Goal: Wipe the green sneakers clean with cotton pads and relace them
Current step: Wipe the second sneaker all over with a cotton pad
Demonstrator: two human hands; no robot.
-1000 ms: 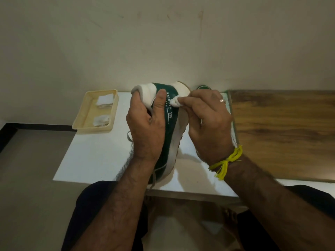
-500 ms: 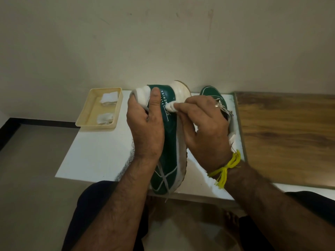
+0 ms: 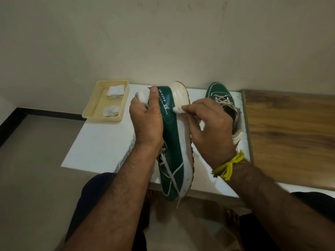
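Since 1.0 s ago: the pad (image 3: 178, 109) has slid from the green heel panel onto the white sole edge, and the second sneaker (image 3: 224, 104), then mostly hidden behind the right hand, is now exposed. Held sneaker (image 3: 174, 142) lies on its side over the white table (image 3: 101, 142), heel away from the person, toe overhanging the near edge, laces loose. Left hand (image 3: 146, 122) grips the heel collar, thumb laid flat along the green side. Right hand (image 3: 210, 127) pinches the pad in its fingertips against the sole near the heel, wrist raised, a yellow thread (image 3: 229, 164) tied round it. Two more pads sit in the tray (image 3: 90, 113) at far left. Judgement: wipe in short strokes along the sole, keep the left grip firm so the shoe does not roll, swap pads once soiled.
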